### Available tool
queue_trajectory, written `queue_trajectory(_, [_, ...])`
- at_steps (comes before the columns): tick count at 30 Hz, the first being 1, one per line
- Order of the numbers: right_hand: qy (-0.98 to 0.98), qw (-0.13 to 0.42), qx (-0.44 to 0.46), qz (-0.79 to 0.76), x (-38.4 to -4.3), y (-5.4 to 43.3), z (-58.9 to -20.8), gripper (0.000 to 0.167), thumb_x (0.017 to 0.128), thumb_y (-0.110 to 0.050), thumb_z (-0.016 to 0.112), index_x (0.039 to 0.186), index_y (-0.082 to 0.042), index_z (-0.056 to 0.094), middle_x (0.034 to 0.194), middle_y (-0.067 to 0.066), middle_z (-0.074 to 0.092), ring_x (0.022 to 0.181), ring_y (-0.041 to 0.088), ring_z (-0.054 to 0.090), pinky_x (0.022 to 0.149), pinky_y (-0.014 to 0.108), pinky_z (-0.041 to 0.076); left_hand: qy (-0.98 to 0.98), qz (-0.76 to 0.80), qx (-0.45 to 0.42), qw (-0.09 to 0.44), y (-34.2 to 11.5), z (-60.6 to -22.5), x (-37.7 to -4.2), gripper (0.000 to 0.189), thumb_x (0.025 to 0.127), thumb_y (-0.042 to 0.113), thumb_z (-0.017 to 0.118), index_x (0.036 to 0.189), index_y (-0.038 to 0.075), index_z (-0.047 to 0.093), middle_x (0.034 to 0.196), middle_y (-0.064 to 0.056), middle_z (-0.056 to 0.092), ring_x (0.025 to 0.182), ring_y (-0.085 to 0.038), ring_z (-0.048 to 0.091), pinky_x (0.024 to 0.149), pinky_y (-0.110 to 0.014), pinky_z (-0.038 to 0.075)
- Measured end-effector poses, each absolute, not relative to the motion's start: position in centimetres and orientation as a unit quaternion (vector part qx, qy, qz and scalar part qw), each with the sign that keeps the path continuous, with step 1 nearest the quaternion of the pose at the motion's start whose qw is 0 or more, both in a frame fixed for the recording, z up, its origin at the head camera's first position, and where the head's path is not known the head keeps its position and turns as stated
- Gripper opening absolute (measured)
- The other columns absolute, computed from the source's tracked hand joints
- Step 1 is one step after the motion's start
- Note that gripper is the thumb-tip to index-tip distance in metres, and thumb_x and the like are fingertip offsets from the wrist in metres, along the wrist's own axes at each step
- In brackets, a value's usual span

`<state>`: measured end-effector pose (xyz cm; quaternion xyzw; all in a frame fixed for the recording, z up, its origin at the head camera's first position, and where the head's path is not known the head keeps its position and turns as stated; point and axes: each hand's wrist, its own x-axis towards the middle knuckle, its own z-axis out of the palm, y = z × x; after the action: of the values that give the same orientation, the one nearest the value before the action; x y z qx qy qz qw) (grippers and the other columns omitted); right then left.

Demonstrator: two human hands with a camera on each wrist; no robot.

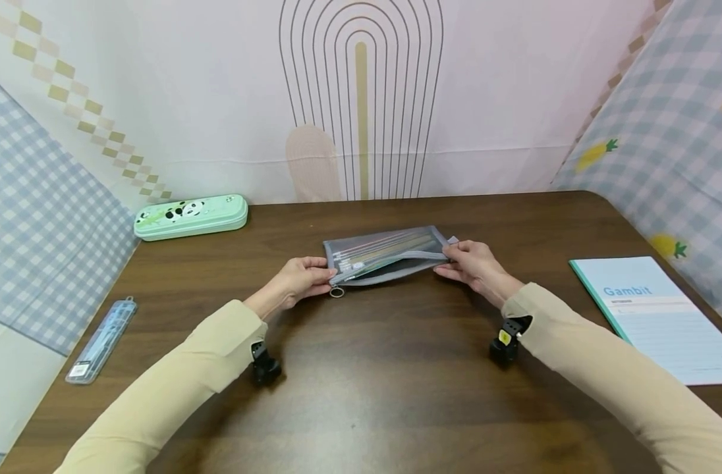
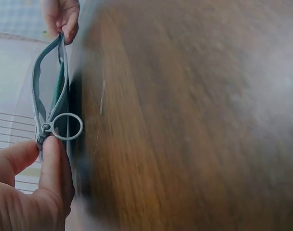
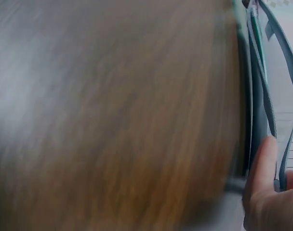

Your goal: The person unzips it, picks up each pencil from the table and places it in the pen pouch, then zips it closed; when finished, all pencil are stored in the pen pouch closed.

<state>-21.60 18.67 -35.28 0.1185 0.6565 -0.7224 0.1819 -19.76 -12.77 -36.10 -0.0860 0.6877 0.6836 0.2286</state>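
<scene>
A grey see-through zip pouch [image 1: 387, 238] is held between both hands over the middle of the table, its zip side facing me and gaping. Several pencils [image 1: 385, 247] show through its upper face. My left hand [image 1: 298, 280] pinches the pouch's left corner between thumb and fingers, right by the zip pull ring [image 2: 68, 126]. At the opposite corner my right hand [image 1: 473, 266] pinches the end of the zip edge. The right wrist view shows the parted zip edges and a green pencil [image 3: 257, 38] inside the opening.
On the brown table [image 1: 361, 395], a mint panda pencil case [image 1: 192, 217] lies at the back left. A slim clear blue case [image 1: 103, 341] is near the left edge. A notebook [image 1: 663, 316] marked Gambit lies at the right. Patterned cloth [image 1: 219, 99] hangs behind the table.
</scene>
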Motion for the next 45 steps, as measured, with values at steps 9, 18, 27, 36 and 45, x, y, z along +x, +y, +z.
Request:
queue_trajectory(9, [0.741, -0.05, 0.088, -0.664, -20.5, 17.3, -35.4, 0.014, 0.091, -0.011, 0.06, 0.101, -0.002, 0.055, 0.072, -0.012, 0.052, 0.062, 0.001, 0.049, 0.055, 0.015, 0.049, 0.663, 0.711, -0.09, 0.218, -12.0, -35.7, -19.8, 0.055, 0.093, -0.003, 0.053, 0.142, -0.007, 0.029, 0.096, -0.006, 0.054, 0.07, -0.004, 0.059, 0.065, -0.015, 0.053])
queue_trajectory(18, [0.694, 0.174, -0.02, -0.699, -16.1, 9.9, -36.3, 0.02, 0.091, -0.002, 0.058, 0.106, 0.01, 0.059, 0.078, 0.002, 0.063, 0.061, 0.007, 0.06, 0.057, 0.02, 0.054, 0.65, 0.727, -0.091, 0.203, -11.1, -35.7, -19.7, 0.057, 0.092, -0.004, 0.052, 0.143, -0.008, 0.026, 0.101, -0.01, 0.053, 0.071, -0.004, 0.058, 0.064, -0.014, 0.053])
queue_trajectory(27, [0.649, 0.242, 0.016, -0.721, -15.6, 6.3, -37.2, 0.03, 0.092, 0.0, 0.055, 0.121, 0.011, 0.052, 0.09, 0.014, 0.065, 0.06, 0.008, 0.063, 0.057, 0.021, 0.055, 0.645, 0.732, -0.095, 0.197, -10.3, -35.6, -19.4, 0.058, 0.093, -0.002, 0.053, 0.144, -0.006, 0.026, 0.115, -0.017, 0.053, 0.074, -0.004, 0.059, 0.066, -0.014, 0.053])
queue_trajectory(36, [0.689, 0.213, -0.017, -0.692, -15.5, 5.8, -36.7, 0.014, 0.094, -0.006, 0.056, 0.097, 0.007, 0.057, 0.065, 0.002, 0.062, 0.052, 0.009, 0.061, 0.051, 0.023, 0.055, 0.637, 0.743, -0.092, 0.184, -9.7, -35.6, -19.2, 0.058, 0.092, -0.002, 0.054, 0.143, -0.006, 0.027, 0.113, -0.015, 0.055, 0.076, -0.004, 0.059, 0.067, -0.015, 0.053])
queue_trajectory(45, [0.784, 0.141, -0.074, -0.6, -16.7, 7.7, -35.8, 0.017, 0.094, -0.011, 0.057, 0.091, 0.005, 0.062, 0.067, 0.007, 0.065, 0.052, 0.009, 0.061, 0.049, 0.024, 0.054, 0.635, 0.746, -0.093, 0.176, -9.7, -35.8, -19.3, 0.058, 0.092, -0.005, 0.052, 0.144, -0.006, 0.026, 0.113, -0.017, 0.055, 0.077, -0.006, 0.059, 0.067, -0.016, 0.054])
